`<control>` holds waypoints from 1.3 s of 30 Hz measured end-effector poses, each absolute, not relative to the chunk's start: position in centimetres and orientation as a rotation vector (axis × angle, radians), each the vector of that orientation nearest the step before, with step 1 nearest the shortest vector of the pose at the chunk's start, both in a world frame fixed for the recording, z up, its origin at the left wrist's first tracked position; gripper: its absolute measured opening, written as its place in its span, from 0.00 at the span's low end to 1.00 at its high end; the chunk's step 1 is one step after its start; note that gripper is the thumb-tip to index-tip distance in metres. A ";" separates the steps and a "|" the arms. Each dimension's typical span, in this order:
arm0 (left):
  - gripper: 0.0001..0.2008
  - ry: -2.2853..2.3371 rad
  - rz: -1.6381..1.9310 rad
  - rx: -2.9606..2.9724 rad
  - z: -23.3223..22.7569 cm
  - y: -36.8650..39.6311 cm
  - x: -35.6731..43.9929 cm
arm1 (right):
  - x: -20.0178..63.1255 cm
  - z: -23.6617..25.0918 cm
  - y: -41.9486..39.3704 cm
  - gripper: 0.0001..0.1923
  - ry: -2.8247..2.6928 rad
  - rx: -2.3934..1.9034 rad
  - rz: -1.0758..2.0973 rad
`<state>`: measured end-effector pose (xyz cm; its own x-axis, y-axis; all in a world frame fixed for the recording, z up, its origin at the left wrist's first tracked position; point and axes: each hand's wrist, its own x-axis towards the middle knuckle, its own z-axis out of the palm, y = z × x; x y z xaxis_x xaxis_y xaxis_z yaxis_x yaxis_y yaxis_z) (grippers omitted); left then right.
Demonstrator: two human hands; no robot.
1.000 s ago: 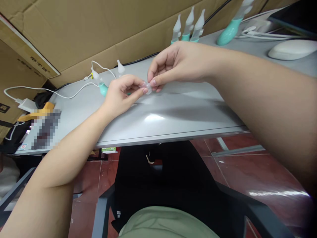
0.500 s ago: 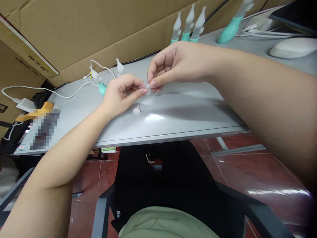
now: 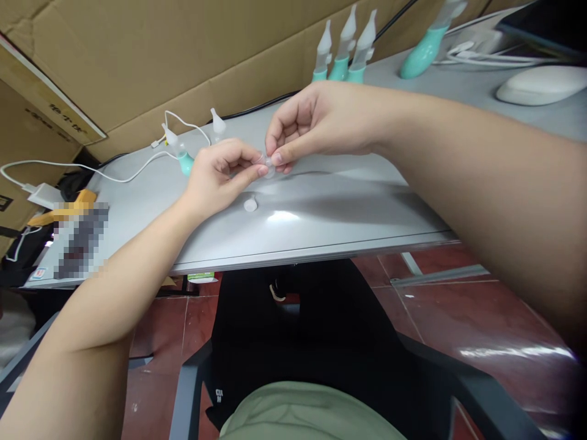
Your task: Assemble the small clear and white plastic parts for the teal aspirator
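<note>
**Two hands pinch one small clear part above a grey table**

The left hand (image 3: 219,174) and the right hand (image 3: 312,122) meet fingertip to fingertip over the grey table (image 3: 321,201), and between them sits a small clear plastic piece (image 3: 267,165). Thumb and forefinger of each hand close on it from opposite sides, so both hands are clamped on the same part (it is too small and too see-through to say what shape it has). The piece is held just above the tabletop, not resting on it.

Directly below the left hand's fingers, a small white cap (image 3: 250,205) lies alone on the table surface, near the held piece but apart from it.

Behind the left hand, a teal-based device with a clear nozzle (image 3: 181,156) lies on the table, with a white cable (image 3: 114,174) running from that spot leftward to a white charger block (image 3: 43,194) at the table's edge. A single clear nozzle tip (image 3: 217,124) stands upright just beside it. Farther back, three teal-and-clear devices (image 3: 342,46) stand upright in a row against the cardboard wall (image 3: 183,55). At the far right rests a white computer mouse (image 3: 541,84), well apart from the hands.
</note>
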<state>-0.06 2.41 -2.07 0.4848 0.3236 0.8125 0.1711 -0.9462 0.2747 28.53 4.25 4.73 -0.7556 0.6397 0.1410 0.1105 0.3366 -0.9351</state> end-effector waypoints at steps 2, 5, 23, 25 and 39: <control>0.08 0.452 1.450 2.562 -1.9 2.1 0.0 | 28.5 4.5 4.5 0.16 -2.108 -0.624 1.442; 0.08 0.466 1.433 2.585 -1.6 1.6 0.2 | 28.6 4.1 4.9 0.14 -2.110 -0.593 1.483; 0.17 0.584 1.369 2.486 -1.7 1.7 0.1 | 29.2 3.9 5.1 0.23 -2.104 -0.547 1.547; 0.16 0.543 1.381 2.484 -1.8 1.8 0.0 | 29.2 3.8 5.1 0.23 -2.104 -0.543 1.551; 0.27 0.719 1.401 2.422 -2.1 2.4 -0.2 | 29.1 4.2 4.6 0.19 -2.110 -0.693 1.364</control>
